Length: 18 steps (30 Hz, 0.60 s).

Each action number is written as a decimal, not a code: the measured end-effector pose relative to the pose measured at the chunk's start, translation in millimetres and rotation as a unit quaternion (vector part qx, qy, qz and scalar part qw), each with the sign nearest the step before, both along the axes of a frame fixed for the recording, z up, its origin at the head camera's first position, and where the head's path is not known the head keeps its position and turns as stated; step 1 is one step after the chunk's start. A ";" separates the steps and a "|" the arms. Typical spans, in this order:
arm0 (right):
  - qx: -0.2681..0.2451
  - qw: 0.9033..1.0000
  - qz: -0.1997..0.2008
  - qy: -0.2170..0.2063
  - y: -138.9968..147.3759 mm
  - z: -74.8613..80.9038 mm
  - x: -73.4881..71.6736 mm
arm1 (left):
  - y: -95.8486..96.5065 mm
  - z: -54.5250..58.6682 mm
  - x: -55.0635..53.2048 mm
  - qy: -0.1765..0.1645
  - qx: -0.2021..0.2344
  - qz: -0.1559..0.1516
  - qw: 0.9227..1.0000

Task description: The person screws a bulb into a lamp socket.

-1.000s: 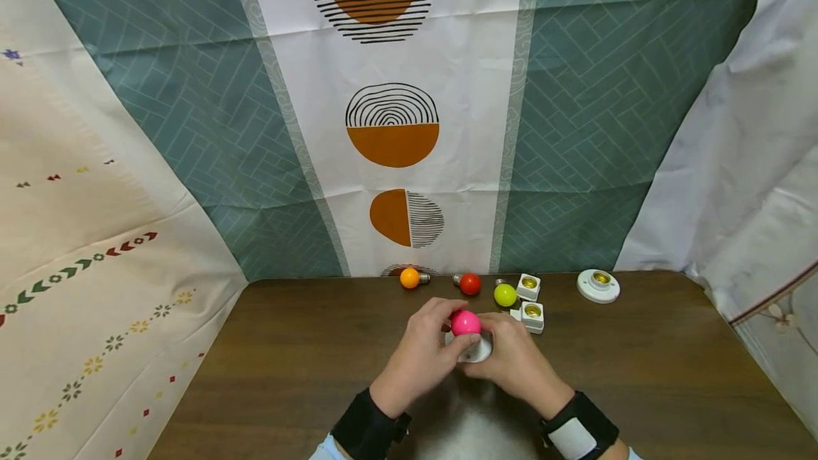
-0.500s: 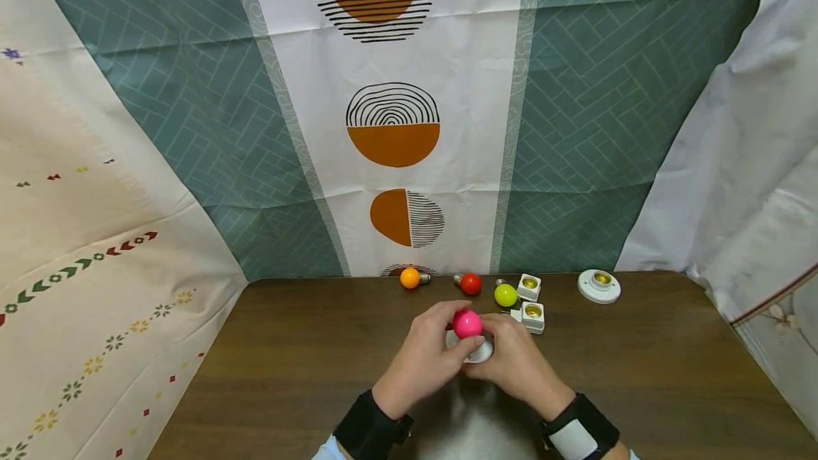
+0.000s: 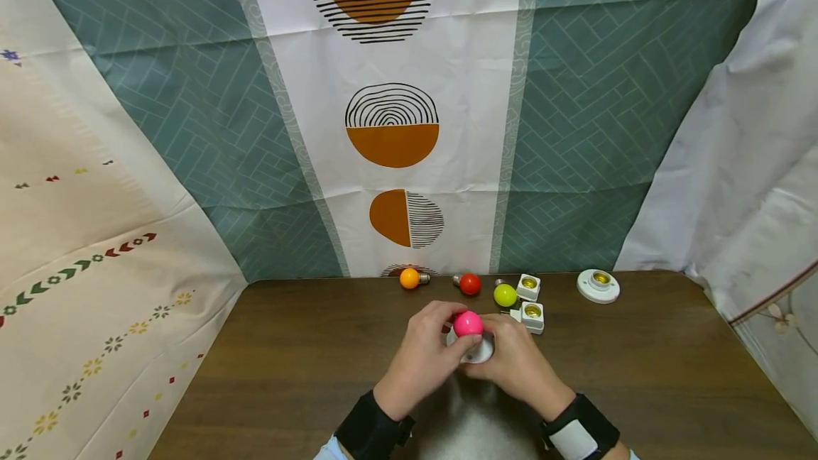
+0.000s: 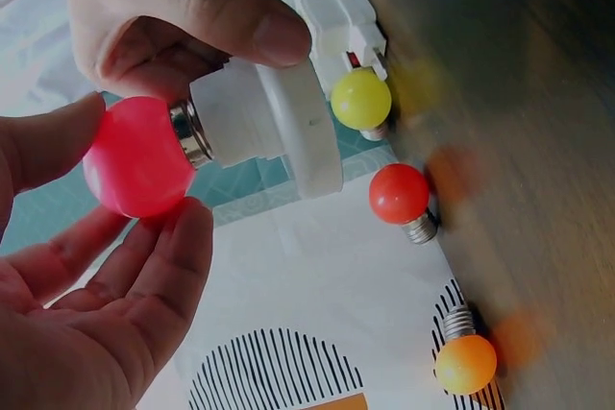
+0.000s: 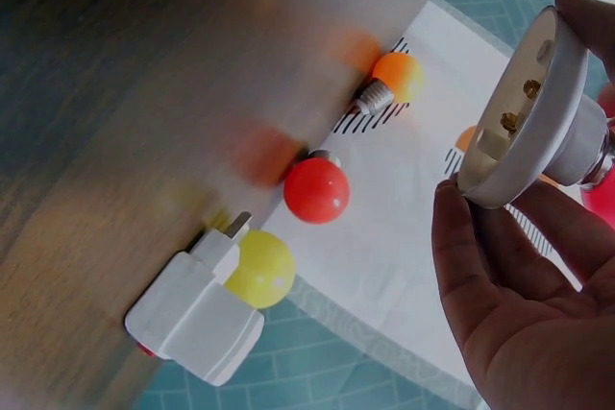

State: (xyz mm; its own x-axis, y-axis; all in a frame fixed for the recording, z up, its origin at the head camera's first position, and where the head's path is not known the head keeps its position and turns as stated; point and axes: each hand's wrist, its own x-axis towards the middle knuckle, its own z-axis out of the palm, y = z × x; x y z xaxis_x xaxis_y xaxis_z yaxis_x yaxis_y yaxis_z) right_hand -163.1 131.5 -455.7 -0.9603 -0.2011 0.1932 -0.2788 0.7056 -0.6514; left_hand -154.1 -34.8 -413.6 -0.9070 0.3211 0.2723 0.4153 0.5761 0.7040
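Note:
My left hand (image 3: 427, 348) pinches a pink round light bulb (image 4: 139, 160) between thumb and fingertips. The bulb's metal screw base (image 4: 190, 133) shows partly at the mouth of a white round lamp holder (image 4: 307, 132). Gripping that holder by its rim is my right hand (image 3: 511, 350), thumb on one side and fingers on the other. In the right wrist view the holder's underside (image 5: 524, 108) faces the camera, with brass screws in it. Bulb and holder are held together above the brown table (image 3: 287, 360).
Along the table's back lie an orange bulb (image 3: 410, 277), a red bulb (image 3: 470, 284) and a yellow bulb (image 3: 505, 295). Two white square sockets (image 3: 529, 287) stand beside the yellow one; a plug pin shows on the nearer. Another round lamp holder (image 3: 598, 286) sits farther right.
The pink bulb and the lamp holder have shifted very slightly right, along with the left hand. Both hands keep their hold, and the things at the back have not moved.

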 end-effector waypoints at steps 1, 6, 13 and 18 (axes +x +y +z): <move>0.003 1.000 0.000 0.000 -0.1 -0.1 -0.1 | -0.2 0.2 0.1 -0.004 -0.001 -0.004 1.000; 0.014 1.000 0.000 -0.004 -0.4 0.0 0.2 | -1.0 0.3 0.0 -0.024 -0.005 -0.015 1.000; -0.001 1.000 -0.002 -0.006 -1.1 -0.8 0.2 | 0.3 -1.6 0.8 -0.020 0.004 0.007 1.000; -0.004 1.000 -0.002 0.003 -1.1 -1.3 -0.8 | 1.7 -1.1 1.6 -0.014 0.017 0.037 0.999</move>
